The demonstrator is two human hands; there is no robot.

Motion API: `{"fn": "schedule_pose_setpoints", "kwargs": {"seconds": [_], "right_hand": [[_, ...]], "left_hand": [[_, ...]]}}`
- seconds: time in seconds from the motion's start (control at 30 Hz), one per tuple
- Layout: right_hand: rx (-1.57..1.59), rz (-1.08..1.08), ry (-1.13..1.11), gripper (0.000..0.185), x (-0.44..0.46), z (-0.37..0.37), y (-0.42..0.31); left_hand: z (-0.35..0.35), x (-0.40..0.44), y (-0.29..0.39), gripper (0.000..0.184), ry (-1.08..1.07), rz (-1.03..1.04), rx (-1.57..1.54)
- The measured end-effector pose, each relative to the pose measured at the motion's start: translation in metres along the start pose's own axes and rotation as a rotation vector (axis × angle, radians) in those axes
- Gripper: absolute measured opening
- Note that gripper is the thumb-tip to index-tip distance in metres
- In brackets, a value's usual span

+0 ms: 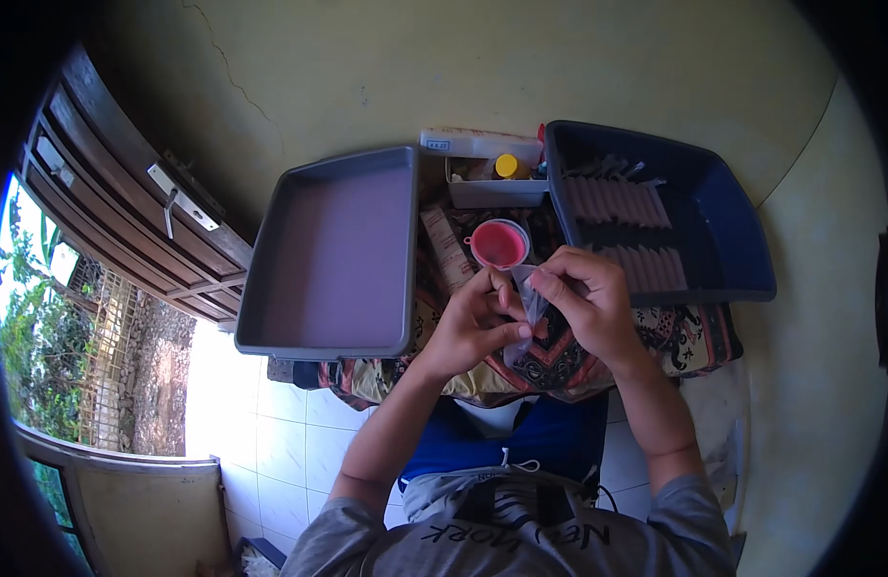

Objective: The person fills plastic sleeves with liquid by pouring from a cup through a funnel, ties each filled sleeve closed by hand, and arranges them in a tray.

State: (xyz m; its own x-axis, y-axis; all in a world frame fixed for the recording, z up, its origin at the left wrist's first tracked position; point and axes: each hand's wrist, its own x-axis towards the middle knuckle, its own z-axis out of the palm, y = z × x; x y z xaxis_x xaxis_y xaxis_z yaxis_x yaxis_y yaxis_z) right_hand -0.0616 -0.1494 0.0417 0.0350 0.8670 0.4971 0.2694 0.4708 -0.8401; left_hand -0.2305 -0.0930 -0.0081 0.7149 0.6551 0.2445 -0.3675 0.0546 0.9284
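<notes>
A small clear plastic bag [534,306] hangs between my two hands over the front of the table. My left hand [480,325] pinches its left side, thumb and fingers together. At its upper right, my right hand [584,296] grips the bag's edge between thumb and fingers. Just beyond my fingers stands a cup with a red funnel [499,243] in its mouth. Left of my hands lies a grey tray [412,260] holding a flat, pale purple layer.
At the right a dark blue bin [718,221] holds rows of filled pale pink bags [622,202]. A small box with a yellow-capped bottle [507,166] stands at the back. Patterned cloth [689,341] covers the table. A wooden door [126,183] opens at the left.
</notes>
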Motion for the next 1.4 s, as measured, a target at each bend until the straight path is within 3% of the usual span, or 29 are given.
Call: {"fn": "schedule_pose_setpoints", "kwargs": {"seconds": [0.4, 0.63, 0.73, 0.8, 0.97, 1.1, 1.2, 1.4], "right_hand": [[0.013, 0.07, 0.159, 0.014, -0.001, -0.006, 0.007], [0.185, 0.208, 0.083, 0.01, -0.002, -0.011, 0.027], [0.287, 0.17, 0.117, 0.024, 0.002, -0.014, 0.012], [-0.263, -0.216, -0.026, 0.042, 0.0, -0.021, -0.001], [-0.851, -0.55, -0.339, 0.028, -0.011, -0.002, -0.006], [-0.968, -0.494, -0.371, 0.021, -0.013, -0.002, 0.016], [-0.911, -0.305, -0.581, 0.014, -0.013, -0.011, 0.021], [-0.44, -0.11, -0.596, 0.006, -0.015, -0.02, 0.029]], "left_hand": [[0.007, -0.001, -0.001, 0.034, 0.086, 0.078, -0.016], [0.003, -0.005, 0.0, 0.032, 0.177, -0.06, 0.014], [-0.007, -0.009, 0.0, 0.032, 0.206, -0.072, 0.075], [-0.01, -0.011, -0.002, 0.033, 0.222, -0.09, 0.098], [-0.009, -0.013, -0.008, 0.033, 0.191, -0.097, 0.171], [-0.006, -0.013, -0.006, 0.032, 0.163, -0.123, 0.106], [-0.013, -0.015, -0.011, 0.032, 0.143, -0.125, 0.149], [-0.018, -0.02, -0.014, 0.031, 0.118, -0.131, 0.138]]}}
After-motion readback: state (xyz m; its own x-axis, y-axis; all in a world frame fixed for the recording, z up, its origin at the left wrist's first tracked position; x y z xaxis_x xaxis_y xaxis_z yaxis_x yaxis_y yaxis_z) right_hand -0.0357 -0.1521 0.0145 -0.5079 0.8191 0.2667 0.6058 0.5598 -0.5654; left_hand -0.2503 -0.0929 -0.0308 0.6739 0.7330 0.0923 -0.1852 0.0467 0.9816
